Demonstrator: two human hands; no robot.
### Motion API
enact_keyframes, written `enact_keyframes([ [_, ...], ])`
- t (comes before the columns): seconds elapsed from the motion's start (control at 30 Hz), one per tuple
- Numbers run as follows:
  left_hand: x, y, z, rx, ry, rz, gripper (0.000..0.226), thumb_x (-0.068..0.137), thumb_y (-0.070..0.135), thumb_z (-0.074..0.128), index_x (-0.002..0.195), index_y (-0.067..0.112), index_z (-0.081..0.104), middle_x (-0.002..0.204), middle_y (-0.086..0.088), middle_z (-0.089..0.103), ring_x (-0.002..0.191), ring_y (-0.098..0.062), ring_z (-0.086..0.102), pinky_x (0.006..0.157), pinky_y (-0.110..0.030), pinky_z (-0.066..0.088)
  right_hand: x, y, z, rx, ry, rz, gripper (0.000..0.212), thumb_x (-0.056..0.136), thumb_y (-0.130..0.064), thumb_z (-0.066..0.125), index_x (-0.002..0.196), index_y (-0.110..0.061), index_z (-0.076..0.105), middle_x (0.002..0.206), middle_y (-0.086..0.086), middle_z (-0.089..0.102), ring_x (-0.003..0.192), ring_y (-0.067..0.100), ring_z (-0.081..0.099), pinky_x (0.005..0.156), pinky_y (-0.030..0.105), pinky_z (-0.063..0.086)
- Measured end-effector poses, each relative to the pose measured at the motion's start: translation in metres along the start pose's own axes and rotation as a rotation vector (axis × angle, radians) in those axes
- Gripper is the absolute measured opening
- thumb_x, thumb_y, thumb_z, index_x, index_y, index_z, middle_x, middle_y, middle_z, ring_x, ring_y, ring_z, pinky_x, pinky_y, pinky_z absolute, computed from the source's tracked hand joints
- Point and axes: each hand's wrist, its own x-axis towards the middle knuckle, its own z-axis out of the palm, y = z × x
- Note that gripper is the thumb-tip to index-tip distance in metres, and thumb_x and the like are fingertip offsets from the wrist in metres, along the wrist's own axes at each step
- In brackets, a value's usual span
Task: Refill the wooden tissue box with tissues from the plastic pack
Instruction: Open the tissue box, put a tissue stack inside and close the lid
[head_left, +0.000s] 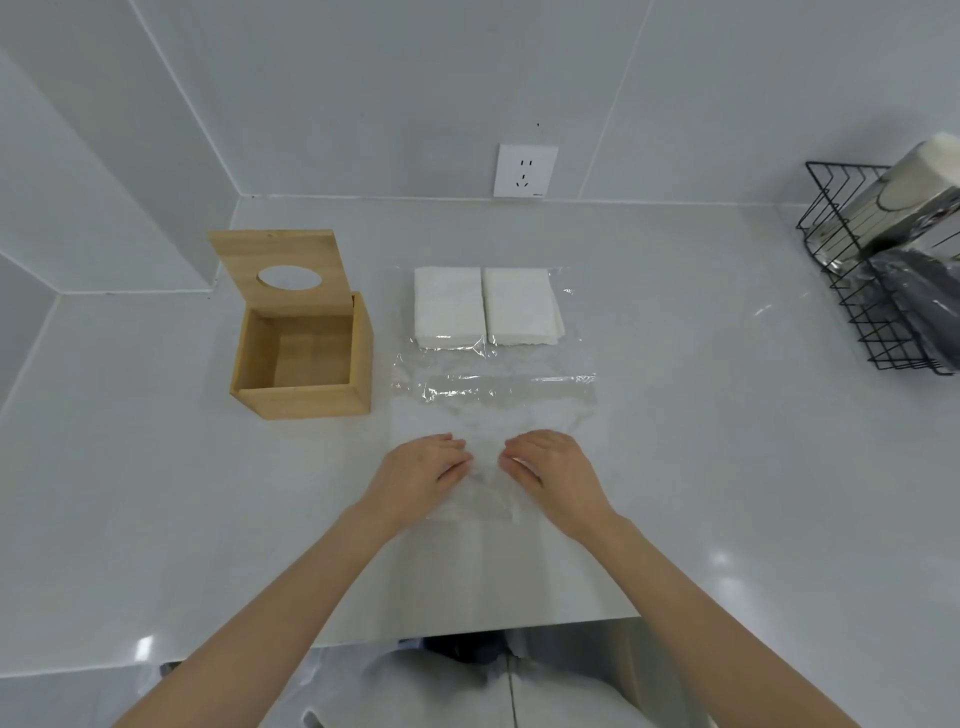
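Both hands lie nearest, on the near end of the clear plastic pack (488, 410), which is spread flat on the white counter (701, 415). Fingers (454, 447) of the left hand (423, 475) and those of the right hand (550, 467) are bent and press or pinch the film; whether they actually grip it cannot be told. Only a narrow gap separates the two hands.

Beyond them the film runs away to two stacks of white tissues (488, 306), side by side and touching, at the pack's far end. Just left of the stacks stands the wooden tissue box (306, 364), its inside bare, its lid (283, 273) with an oval hole tilted up at the far side. Bare counter stretches left of the box, near it, and broadly right of the pack. At the far right edge a black wire rack (852, 291) holds wrapped packages. A wall socket (524, 170) sits on the far wall. Near the person, the counter's edge cuts just under the forearms.
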Motion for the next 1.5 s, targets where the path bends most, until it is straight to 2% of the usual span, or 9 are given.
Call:
enact_keyframes([
  [0.17,0.003,0.018,-0.018,-0.112,0.145,-0.045,0.057,0.081,0.052,0.030,0.095,0.014,0.070,0.103,-0.004,0.072,0.104,-0.021,0.063,0.086,-0.040,0.050,-0.004,-0.024,-0.006,0.075,0.304,-0.074,0.019,0.083,-0.024,0.054,0.089,-0.012,0.067,0.082,0.000,0.067,0.083,0.010,0.051,0.075,0.020,0.043],
  [0.37,0.004,0.030,-0.024,-0.142,0.243,-0.007,0.060,0.080,0.053,0.026,0.105,0.019,0.069,0.113,0.005,0.069,0.109,-0.016,0.061,0.091,-0.034,0.048,0.004,-0.029,0.009,0.091,-0.058,-0.023,0.031,0.094,-0.013,0.041,0.120,-0.010,0.058,0.118,0.005,0.064,0.109,0.021,0.056,0.090,0.027,0.043],
  [0.5,0.003,0.036,-0.026,-0.097,0.365,0.098,0.044,0.087,0.044,0.036,0.106,0.020,0.069,0.115,0.004,0.068,0.105,-0.012,0.062,0.089,-0.021,0.046,0.033,-0.036,0.016,0.229,-0.044,-0.007,0.031,0.089,-0.012,0.036,0.111,-0.010,0.057,0.114,0.008,0.062,0.108,0.017,0.054,0.095,0.024,0.041],
  [0.7,0.001,0.040,-0.035,-0.033,0.486,0.283,0.031,0.092,0.027,0.045,0.107,0.013,0.068,0.114,-0.003,0.068,0.109,-0.013,0.060,0.088,-0.028,0.050,0.078,-0.030,0.031,0.003,-0.013,0.063,0.052,0.092,-0.019,0.042,0.141,-0.006,0.029,0.150,0.013,0.032,0.141,0.023,0.025,0.114,0.030,0.016],
  [1.0,-0.008,0.031,-0.030,-0.022,0.471,0.473,0.035,0.088,0.034,0.055,0.115,0.014,0.064,0.129,-0.008,0.057,0.126,-0.015,0.048,0.097,-0.028,0.045,0.144,-0.026,0.037,-0.327,0.066,0.122,0.060,0.079,-0.037,0.036,0.133,-0.010,0.039,0.138,0.012,0.052,0.131,0.024,0.036,0.107,0.041,0.020],
  [1.1,-0.003,0.021,-0.034,-0.249,0.388,0.282,0.056,0.091,0.049,0.041,0.133,0.013,0.045,0.145,-0.005,0.039,0.137,-0.013,0.031,0.110,-0.025,0.029,0.155,-0.017,0.038,-0.342,0.053,0.006,0.067,0.067,-0.036,0.052,0.129,-0.011,0.040,0.133,0.013,0.055,0.128,0.025,0.035,0.105,0.043,0.019],
  [1.23,0.034,0.018,-0.042,-0.678,0.364,-0.355,0.051,0.096,0.039,0.033,0.143,0.024,0.016,0.154,0.016,0.008,0.139,0.006,0.004,0.110,-0.011,0.003,0.163,-0.010,0.039,-0.362,0.134,-0.160,0.068,0.060,-0.020,0.075,0.122,-0.008,0.050,0.127,0.013,0.061,0.118,0.028,0.057,0.107,0.045,0.026],
  [1.37,0.071,0.007,-0.048,-0.871,0.426,-0.587,0.048,0.097,0.025,0.037,0.143,0.019,0.025,0.151,-0.002,0.027,0.138,-0.014,0.025,0.107,-0.021,0.017,0.172,-0.004,0.039,-0.384,0.139,-0.208,0.047,0.075,-0.025,0.060,0.117,-0.005,0.055,0.117,0.013,0.066,0.108,0.028,0.063,0.092,0.043,0.052],
  [1.5,0.086,0.005,-0.049,-0.850,0.433,-0.598,0.046,0.097,0.024,0.035,0.142,0.020,0.027,0.149,-0.001,0.033,0.135,-0.015,0.031,0.102,-0.021,0.023,0.180,-0.005,0.037,-0.429,0.122,-0.227,0.039,0.070,-0.023,0.064,0.104,-0.005,0.066,0.103,0.009,0.072,0.096,0.024,0.068,0.080,0.031,0.057],
])
